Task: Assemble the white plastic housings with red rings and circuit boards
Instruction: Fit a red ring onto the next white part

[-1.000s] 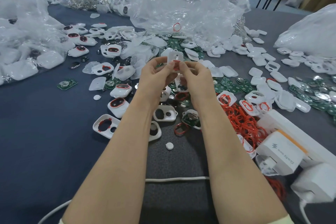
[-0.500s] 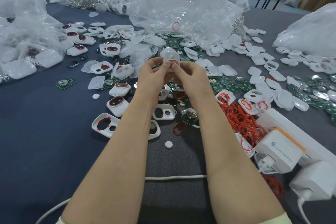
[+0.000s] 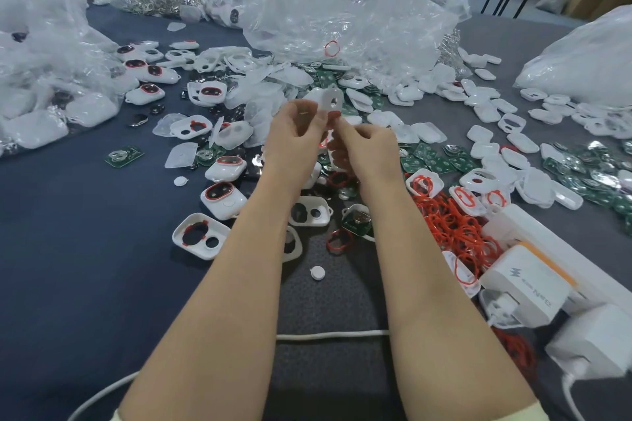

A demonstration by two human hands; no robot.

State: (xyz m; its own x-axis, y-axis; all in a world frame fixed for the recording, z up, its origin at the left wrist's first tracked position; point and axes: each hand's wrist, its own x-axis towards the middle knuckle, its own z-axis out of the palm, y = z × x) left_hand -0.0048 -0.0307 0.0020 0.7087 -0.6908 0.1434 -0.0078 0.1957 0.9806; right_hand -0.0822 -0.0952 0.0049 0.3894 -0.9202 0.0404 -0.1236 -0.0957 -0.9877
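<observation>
Above the middle of the table my left hand point(image 3: 297, 140) pinches a white plastic housing point(image 3: 329, 101) by its lower edge, tilted upright. A red ring shows at the housing's bottom, between the fingertips of both hands. My right hand point(image 3: 366, 150) sits just to the right, its fingers curled at the ring and housing edge. Loose red rings point(image 3: 451, 225) lie heaped to the right. Green circuit boards point(image 3: 427, 162) are scattered behind the hands. Several white housings point(image 3: 200, 235) with rings lie to the left.
Crumpled clear plastic bags point(image 3: 345, 7) rise at the back and left. A white power strip with chargers point(image 3: 533, 280) sits at the right front. A white cable point(image 3: 328, 335) crosses under my forearms. A small white button point(image 3: 317, 273) lies between the arms.
The housing has tilted and risen slightly in my left hand. My right hand has dropped a little lower and to the right of it.
</observation>
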